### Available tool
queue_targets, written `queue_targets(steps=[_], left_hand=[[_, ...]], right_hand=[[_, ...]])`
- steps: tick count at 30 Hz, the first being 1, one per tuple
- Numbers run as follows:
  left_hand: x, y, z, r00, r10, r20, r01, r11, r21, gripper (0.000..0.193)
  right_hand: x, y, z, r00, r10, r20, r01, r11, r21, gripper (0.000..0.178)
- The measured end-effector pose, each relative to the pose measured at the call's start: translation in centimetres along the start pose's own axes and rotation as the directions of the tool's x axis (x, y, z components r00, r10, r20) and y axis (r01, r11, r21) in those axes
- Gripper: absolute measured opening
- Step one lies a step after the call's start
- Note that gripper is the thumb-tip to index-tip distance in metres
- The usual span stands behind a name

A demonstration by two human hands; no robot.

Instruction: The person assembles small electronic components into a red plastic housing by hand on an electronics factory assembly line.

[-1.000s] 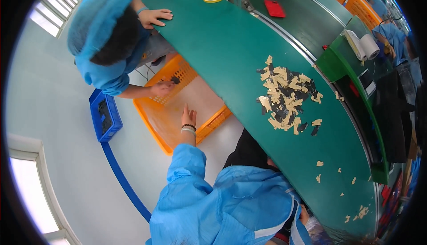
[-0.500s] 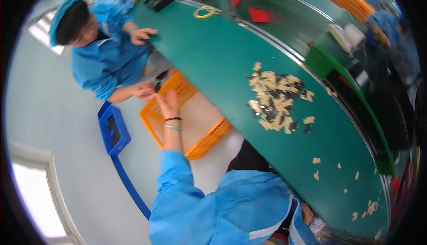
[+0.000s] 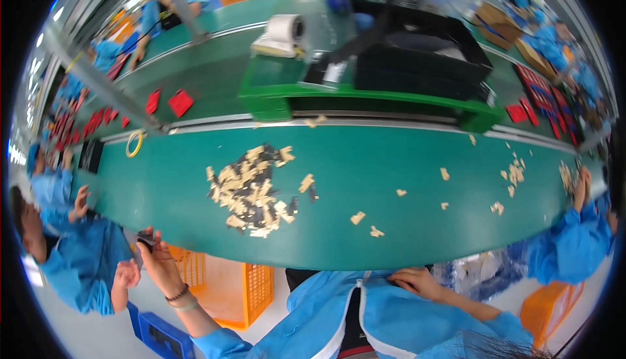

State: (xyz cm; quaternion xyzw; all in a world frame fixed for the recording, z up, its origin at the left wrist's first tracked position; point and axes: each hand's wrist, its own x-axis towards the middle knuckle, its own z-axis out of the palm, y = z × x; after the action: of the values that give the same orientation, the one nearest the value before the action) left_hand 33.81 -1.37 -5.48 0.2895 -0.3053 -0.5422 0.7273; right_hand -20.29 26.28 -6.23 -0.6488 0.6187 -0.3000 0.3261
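My left hand (image 3: 160, 264), with a dark bracelet and a pale band at its wrist, is raised over the left front edge of the green table (image 3: 365, 163). Its fingers are closed on a small black piece (image 3: 146, 240) whose kind I cannot make out. Resting at the table's front edge, close to my jacket, is my right hand (image 3: 420, 283); its fingers lie stretched out and nothing shows in them. A pile of small cream and black pieces (image 3: 251, 189) lies left of the table's middle. Loose cream pieces (image 3: 358, 217) are scattered to the right.
An orange crate (image 3: 257, 294) stands below the table edge, with a blue bin (image 3: 163, 339) beside it. At the left sits a co-worker (image 3: 85, 261); another person's sleeve (image 3: 567, 241) is at the right. A green shelf (image 3: 274, 91) holds a black box (image 3: 424, 65) behind the table.
My view has swung right to face the table. My left hand was reaching toward the co-worker's hand, palm up; now it holds a black piece apart from that hand. My right hand has come into view.
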Motion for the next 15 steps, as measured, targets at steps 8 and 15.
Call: queue_targets(steps=[8, 15], left_hand=[[-1.5, -8.9, 29.1, 0.797, -0.382, 0.467, 0.031, 0.799, 0.600, 0.046], [8.7, -15.7, 33.8, 0.851, -0.058, 0.522, -0.220, 0.863, 0.455, 0.023]], right_hand=[[3.7, -2.4, -3.3, 0.726, -0.684, -0.067, 0.640, 0.708, -0.300, 0.027], [6.9, -3.0, -6.3, 0.718, -0.520, -0.462, 0.368, 0.847, -0.383, 0.028]])
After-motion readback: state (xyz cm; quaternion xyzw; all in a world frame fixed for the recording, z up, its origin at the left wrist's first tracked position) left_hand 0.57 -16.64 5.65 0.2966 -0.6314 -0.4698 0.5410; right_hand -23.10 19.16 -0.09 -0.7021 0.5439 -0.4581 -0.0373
